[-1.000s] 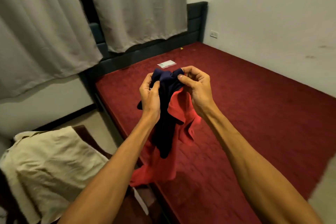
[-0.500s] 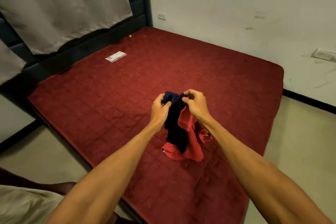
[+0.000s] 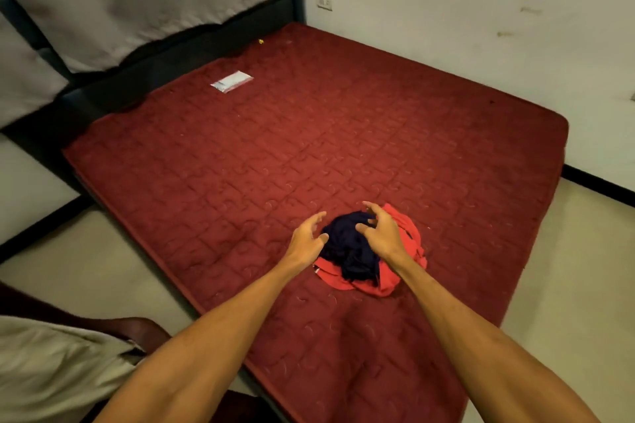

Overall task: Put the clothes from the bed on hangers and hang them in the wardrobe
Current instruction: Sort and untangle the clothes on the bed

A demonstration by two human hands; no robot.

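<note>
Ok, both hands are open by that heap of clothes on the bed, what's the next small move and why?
Probably pinch the navy garment with the right hand and lift it clear. It lies bunched on top of the red garment on the bed, so it comes off first; the right hand is over it, the left hand beside it, both open and empty.

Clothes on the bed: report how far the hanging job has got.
Done: nothing that shows; no hanger or wardrobe is in view. In hand: nothing gripped; the left hand and right hand are spread open at the pile, where the navy garment lies bunched on the red garment on the mattress. Left: separate both garments, put each on a hanger, hang them.
</note>
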